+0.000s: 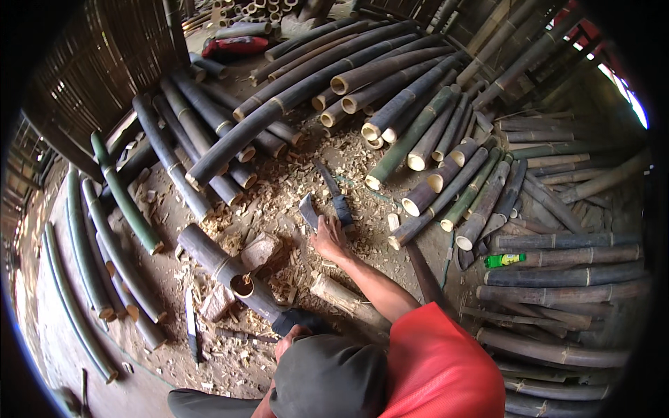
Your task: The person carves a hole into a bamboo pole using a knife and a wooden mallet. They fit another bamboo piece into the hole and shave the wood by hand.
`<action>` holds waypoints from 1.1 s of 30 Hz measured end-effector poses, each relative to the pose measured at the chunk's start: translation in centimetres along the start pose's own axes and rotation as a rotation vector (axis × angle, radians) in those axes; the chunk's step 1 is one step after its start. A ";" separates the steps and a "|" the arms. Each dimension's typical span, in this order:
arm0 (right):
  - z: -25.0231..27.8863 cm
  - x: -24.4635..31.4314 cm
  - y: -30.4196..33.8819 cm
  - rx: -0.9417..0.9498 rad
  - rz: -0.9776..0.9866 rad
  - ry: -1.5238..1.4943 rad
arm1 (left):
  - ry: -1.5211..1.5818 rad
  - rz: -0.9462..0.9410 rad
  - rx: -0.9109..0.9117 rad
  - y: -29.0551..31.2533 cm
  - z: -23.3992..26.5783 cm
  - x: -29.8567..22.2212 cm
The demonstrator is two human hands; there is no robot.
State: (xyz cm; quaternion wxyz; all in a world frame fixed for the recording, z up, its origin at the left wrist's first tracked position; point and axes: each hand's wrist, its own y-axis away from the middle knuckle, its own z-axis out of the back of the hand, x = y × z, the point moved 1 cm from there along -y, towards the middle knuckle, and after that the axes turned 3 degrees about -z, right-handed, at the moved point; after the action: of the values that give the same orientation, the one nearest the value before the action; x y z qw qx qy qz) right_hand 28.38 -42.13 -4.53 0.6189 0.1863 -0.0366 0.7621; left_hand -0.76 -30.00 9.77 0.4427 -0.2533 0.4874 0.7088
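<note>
My right hand (329, 239) is closed at the base of a broad grey blade (307, 209), its handle hidden in the grip. Right beside it lies a knife (341, 205) with a curved dark blade and a black-wrapped handle. Lower down, my left hand (287, 340) is curled by the dark near end of a bamboo pole (208, 252); a dark cap partly covers it, and what it grips is hidden. This pole lies slanting, with a notch (243, 284) cut in its side, and pale wood blocks (260, 251) lie against it.
Wood chips litter the ground around. Cut bamboo poles (310, 97) are heaped at the back, with more poles (80, 244) at left and stacks (564, 279) at right. A long blade (191, 324) lies left of the notched pole. A green bottle (504, 260) rests on the right stack.
</note>
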 end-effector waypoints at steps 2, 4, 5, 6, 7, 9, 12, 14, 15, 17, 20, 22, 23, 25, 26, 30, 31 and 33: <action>1.4 0.5 0.5 0.090 -0.103 -0.035 | 0.066 0.039 -0.076 -0.1 0.0 0.2; 2.7 2.0 0.7 -0.075 -0.112 -0.184 | -0.196 -0.205 -0.208 -1.4 -2.3 5.8; 3.9 0.9 0.7 -0.149 -0.180 -0.363 | -0.323 -0.339 -0.248 -2.3 -3.6 7.3; 4.5 -2.0 0.2 -0.219 -0.229 -0.374 | -0.361 -0.393 -0.243 -2.6 -4.0 6.0; 4.9 -5.0 -0.7 -0.429 -0.229 -0.328 | -0.399 -0.446 -0.239 -2.9 -4.0 3.6; 6.8 -7.1 -3.4 -0.498 -0.328 -0.297 | -0.489 -0.474 -0.253 -3.6 -3.5 2.5; 7.0 -10.1 -9.4 -0.584 -0.510 -0.385 | -0.468 -0.385 -0.294 -4.0 -2.3 1.7; 6.8 -15.5 -13.5 -0.575 -0.614 -0.564 | -0.428 -0.273 -0.173 -4.3 -2.8 2.1; 7.4 -19.1 -15.0 -0.608 -0.658 -0.747 | -0.399 -0.321 -0.177 -4.7 -3.5 1.6; 7.0 -19.8 -17.6 -0.717 -0.731 -0.828 | -0.380 -0.393 -0.231 -4.8 -3.7 1.7; 6.7 -18.4 -17.5 -0.521 -0.542 -1.394 | -0.379 -0.450 -0.298 -4.9 -3.7 2.8; 8.4 -15.9 -16.4 -0.426 -0.546 -1.633 | -0.385 -0.449 -0.328 -4.9 -3.4 3.4; 9.4 -13.3 -15.5 -0.361 -0.489 -1.693 | -0.396 -0.427 -0.346 -4.7 -2.8 3.8; 13.2 -15.2 -12.9 -0.347 -0.369 -1.614 | -0.367 -0.414 -0.289 -4.2 -2.6 1.1; 14.4 -14.0 -11.5 -0.434 -0.297 -1.748 | -0.369 -0.398 -0.275 -4.2 -2.1 0.1; 17.9 -9.1 -1.7 -0.354 -0.260 -1.259 | 0.100 -0.252 -0.291 -5.4 1.3 -0.2; 18.3 -8.3 0.9 -0.324 -0.246 -1.232 | 0.087 -0.357 -0.323 -6.3 3.6 -2.1; 20.1 -6.5 5.3 -0.167 -0.155 -1.191 | -0.037 -0.513 -0.373 -7.9 8.6 -4.7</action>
State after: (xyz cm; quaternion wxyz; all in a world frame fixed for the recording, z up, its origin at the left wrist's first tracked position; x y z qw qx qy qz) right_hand 29.22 -55.19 12.94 0.5583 0.5337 -0.4227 0.4741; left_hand 8.98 -22.81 13.21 0.5618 -0.4317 0.2608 0.6557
